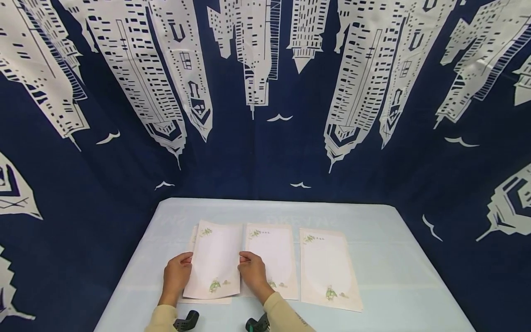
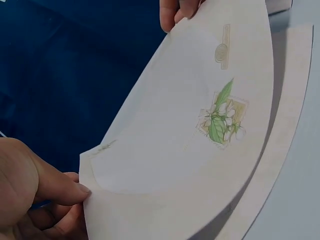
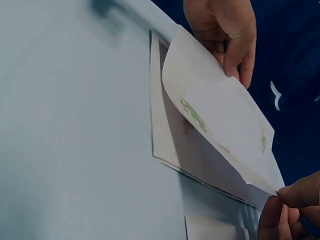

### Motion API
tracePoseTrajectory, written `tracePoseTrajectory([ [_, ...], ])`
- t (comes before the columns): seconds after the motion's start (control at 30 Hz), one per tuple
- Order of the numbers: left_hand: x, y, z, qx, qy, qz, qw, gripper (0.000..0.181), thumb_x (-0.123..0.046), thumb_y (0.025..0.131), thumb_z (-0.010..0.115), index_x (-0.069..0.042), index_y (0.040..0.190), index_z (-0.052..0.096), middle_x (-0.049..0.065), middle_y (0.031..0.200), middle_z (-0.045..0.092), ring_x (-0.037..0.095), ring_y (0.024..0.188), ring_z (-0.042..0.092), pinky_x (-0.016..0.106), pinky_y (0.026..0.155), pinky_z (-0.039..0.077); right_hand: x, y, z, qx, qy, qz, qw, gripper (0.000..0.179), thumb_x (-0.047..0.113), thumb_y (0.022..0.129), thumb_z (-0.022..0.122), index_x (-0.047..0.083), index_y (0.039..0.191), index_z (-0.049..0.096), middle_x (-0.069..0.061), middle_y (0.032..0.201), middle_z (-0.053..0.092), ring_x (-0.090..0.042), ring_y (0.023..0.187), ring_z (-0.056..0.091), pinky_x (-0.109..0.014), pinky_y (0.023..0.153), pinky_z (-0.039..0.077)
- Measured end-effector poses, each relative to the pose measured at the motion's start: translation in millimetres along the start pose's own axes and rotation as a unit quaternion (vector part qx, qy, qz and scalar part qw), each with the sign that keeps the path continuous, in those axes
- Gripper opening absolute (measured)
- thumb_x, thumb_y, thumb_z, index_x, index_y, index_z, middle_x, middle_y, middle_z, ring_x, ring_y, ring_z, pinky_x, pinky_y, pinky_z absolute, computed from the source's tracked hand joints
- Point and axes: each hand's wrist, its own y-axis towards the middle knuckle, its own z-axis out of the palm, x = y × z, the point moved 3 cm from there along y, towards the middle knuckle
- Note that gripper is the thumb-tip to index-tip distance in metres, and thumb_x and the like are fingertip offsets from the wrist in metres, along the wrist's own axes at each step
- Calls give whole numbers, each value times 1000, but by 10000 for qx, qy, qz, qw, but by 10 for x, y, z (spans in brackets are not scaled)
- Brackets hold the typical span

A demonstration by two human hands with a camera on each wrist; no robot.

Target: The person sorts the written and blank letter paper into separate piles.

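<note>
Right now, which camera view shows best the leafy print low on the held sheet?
The left wrist view: there the leafy print is largest, its leaves distinct. The head view shows it small; the right wrist view, slanted.

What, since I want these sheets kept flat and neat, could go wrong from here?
The lifted sheet bows between the left hand and the right hand; it might crease if they press closer together.

Its raised edge overhangs the paper beneath, so sliding it could drag that askew.

In the head view, the right hand overlaps the middle sheet and might nudge it.
</note>
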Motion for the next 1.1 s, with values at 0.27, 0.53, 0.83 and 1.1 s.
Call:
tracePoseTrajectory([
  [0.27,131,20,-70,-340,470,192,9981,29,13,83,57,14,110,68,23,91,71,38,85,67,50,75,54,-9,-51,136,281,-132,-71,9995,35,-12,77,68,-9,112,69,-2,85,64,-9,75,61,-21,64,53],
  [0.53,149,-22,-53,-575,928,128,9939,30,12,84,55,18,112,66,30,101,69,49,99,65,59,84,51,9,-94,154,747,-171,171,9969,34,-7,82,69,-11,116,66,-3,90,62,-15,83,64,-26,71,56],
  [0.83,70,-19,29,-593,1037,29,9928,26,11,87,59,16,111,66,27,95,68,46,92,65,57,80,51,-18,-105,-104,517,-563,-15,9971,20,-2,85,70,-3,105,73,-3,88,66,-12,80,61,-25,69,53],
  [1.1,-78,-55,229,15,552,118,9984,24,-1,92,60,10,111,70,18,92,70,35,87,68,51,78,53,-135,-70,-464,278,-536,83,9981,17,-3,87,70,-6,104,71,-2,86,65,-13,73,63,-26,63,55],
])
